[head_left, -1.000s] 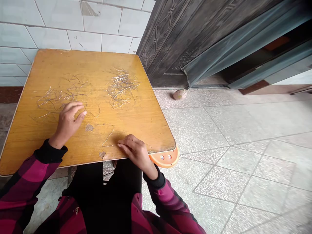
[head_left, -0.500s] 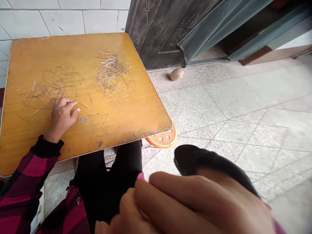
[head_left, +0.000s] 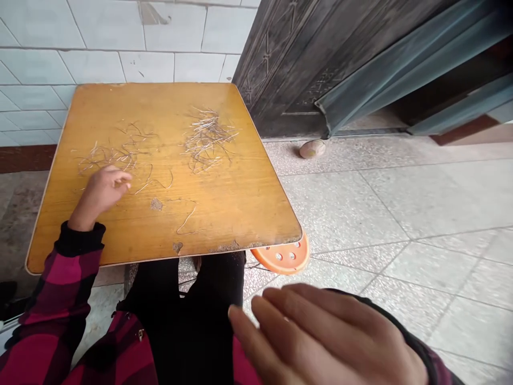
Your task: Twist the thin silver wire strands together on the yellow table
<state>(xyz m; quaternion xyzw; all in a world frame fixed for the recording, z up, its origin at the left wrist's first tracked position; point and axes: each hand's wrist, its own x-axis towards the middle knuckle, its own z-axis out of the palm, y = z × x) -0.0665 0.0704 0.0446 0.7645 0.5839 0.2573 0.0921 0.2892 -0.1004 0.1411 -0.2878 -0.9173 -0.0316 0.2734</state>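
My left hand [head_left: 105,191] is over the left part of the wooden table, its fingers bent and a small gap between thumb and forefinger. Nothing shows in its grasp. A loose tangle of thin wire pieces [head_left: 114,156] lies just beyond it, and a few curved strands [head_left: 154,183] lie to its right. Farther right on the tabletop is a denser pile of thin wires [head_left: 208,140]. Close to the camera, my right hand [head_left: 328,337] hangs in front of my body, back up and fingers loosely extended. Its thumb and palm are hidden; I see nothing held.
The yellow-brown table [head_left: 240,203] has chipped spots near its front edge. An orange stool [head_left: 286,256] is partly under its right corner. A rounded object [head_left: 312,149] lies on the floor by the dark door [head_left: 288,69] and the grey-green curtain [head_left: 385,69]. White tiles line the wall.
My head view has shifted, so the table appears lower and farther right. My right hand has moved right in view, its fingers less curled. The left hand stays near the left wires.
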